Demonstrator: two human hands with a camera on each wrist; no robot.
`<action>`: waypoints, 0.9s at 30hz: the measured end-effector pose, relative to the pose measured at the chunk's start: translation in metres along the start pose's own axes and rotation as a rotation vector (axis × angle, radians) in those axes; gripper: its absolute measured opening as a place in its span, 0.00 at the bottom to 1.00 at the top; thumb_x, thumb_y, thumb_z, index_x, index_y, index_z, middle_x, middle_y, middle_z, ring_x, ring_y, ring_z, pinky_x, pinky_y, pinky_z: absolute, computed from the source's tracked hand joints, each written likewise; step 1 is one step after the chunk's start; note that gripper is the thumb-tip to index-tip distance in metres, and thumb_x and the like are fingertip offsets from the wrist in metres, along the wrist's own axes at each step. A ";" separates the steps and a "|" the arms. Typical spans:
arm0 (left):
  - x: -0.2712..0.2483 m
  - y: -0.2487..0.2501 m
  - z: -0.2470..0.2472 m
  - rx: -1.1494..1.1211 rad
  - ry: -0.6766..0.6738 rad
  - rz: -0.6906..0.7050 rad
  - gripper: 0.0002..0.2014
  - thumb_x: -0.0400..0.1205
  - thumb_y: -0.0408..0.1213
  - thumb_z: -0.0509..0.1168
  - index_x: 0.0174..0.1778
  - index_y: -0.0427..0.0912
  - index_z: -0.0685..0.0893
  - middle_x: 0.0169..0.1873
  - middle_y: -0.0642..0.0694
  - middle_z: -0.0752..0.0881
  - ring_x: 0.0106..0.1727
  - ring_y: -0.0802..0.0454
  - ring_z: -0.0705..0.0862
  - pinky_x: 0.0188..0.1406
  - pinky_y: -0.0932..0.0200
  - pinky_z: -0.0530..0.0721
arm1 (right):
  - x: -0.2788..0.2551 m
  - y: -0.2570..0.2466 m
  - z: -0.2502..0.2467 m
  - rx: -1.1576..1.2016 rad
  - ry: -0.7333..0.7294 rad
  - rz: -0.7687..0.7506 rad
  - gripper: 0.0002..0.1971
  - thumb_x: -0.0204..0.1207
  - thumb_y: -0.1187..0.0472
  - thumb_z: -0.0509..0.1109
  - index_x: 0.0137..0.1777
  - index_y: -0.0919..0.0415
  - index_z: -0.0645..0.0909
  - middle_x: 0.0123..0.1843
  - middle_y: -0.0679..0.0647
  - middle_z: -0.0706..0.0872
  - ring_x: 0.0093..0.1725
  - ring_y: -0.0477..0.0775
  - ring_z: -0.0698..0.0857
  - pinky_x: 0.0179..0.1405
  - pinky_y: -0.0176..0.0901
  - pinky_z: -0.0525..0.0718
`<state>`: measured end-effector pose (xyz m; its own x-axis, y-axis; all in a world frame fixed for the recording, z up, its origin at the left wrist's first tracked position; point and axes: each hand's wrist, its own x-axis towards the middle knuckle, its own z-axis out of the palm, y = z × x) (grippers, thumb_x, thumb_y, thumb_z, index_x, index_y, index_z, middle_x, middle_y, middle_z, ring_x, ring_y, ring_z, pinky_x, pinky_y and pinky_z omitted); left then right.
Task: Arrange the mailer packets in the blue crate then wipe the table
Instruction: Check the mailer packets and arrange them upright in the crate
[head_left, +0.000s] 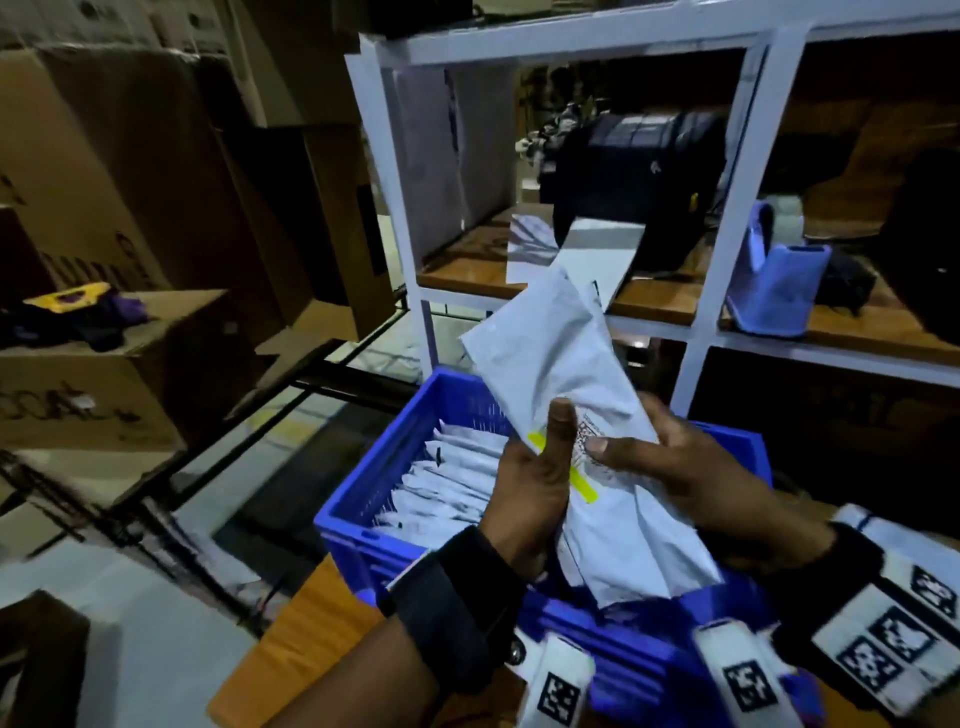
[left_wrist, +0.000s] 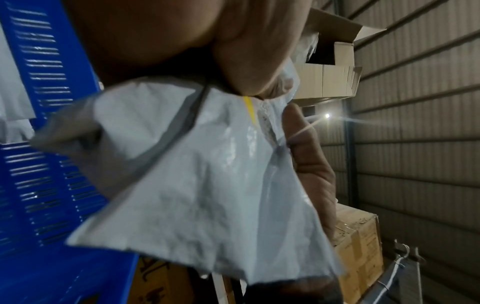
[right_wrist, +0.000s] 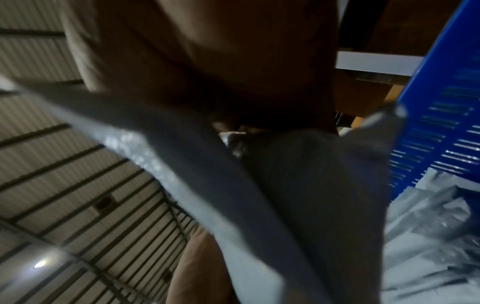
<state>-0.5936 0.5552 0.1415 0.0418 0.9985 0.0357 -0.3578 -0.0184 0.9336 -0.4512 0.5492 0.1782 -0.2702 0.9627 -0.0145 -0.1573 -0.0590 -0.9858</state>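
Observation:
A white mailer packet (head_left: 561, 364) with a yellow strip and a printed code is held upright over the blue crate (head_left: 363, 499). My left hand (head_left: 540, 467) grips its left side, thumb pressed on the front. My right hand (head_left: 670, 467) holds its right side with the thumb near the code. Several more white packets (head_left: 447, 483) lie stacked inside the crate. The left wrist view shows the packet (left_wrist: 207, 174) pinched under my thumb beside the crate wall (left_wrist: 44, 144). The right wrist view shows the packet (right_wrist: 182, 164) blurred, with crate wall (right_wrist: 446, 102) and packets (right_wrist: 428, 236) at right.
The crate sits on an orange-brown table (head_left: 311, 634). Behind it stands a white shelf rack (head_left: 737, 218) holding a black printer (head_left: 634, 176) and a blue tape dispenser (head_left: 774, 286). Cardboard boxes (head_left: 104, 208) are stacked at the left.

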 end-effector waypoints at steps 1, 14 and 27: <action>0.006 0.001 -0.001 0.006 -0.015 -0.010 0.34 0.80 0.59 0.65 0.75 0.37 0.81 0.65 0.37 0.90 0.65 0.38 0.90 0.65 0.41 0.89 | 0.007 0.000 0.002 -0.022 0.029 0.003 0.29 0.70 0.69 0.78 0.72 0.58 0.78 0.60 0.58 0.93 0.56 0.59 0.93 0.47 0.48 0.93; 0.229 0.013 -0.137 1.054 -0.374 -0.253 0.18 0.79 0.50 0.78 0.35 0.40 0.84 0.29 0.44 0.80 0.37 0.47 0.80 0.43 0.51 0.85 | 0.114 -0.008 -0.021 -1.249 0.315 -0.067 0.39 0.77 0.56 0.76 0.84 0.41 0.60 0.73 0.50 0.83 0.67 0.58 0.85 0.59 0.51 0.82; 0.247 -0.090 -0.156 1.776 -0.823 -0.135 0.23 0.78 0.53 0.68 0.63 0.41 0.88 0.57 0.39 0.91 0.60 0.39 0.89 0.60 0.49 0.88 | 0.189 0.051 0.011 -1.330 0.207 0.074 0.30 0.73 0.39 0.60 0.75 0.48 0.68 0.68 0.57 0.83 0.63 0.63 0.85 0.58 0.54 0.85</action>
<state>-0.6969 0.8111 0.0104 0.5232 0.7445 -0.4146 0.8480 -0.5029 0.1671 -0.5211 0.7253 0.1272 -0.0718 0.9973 0.0177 0.9166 0.0730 -0.3932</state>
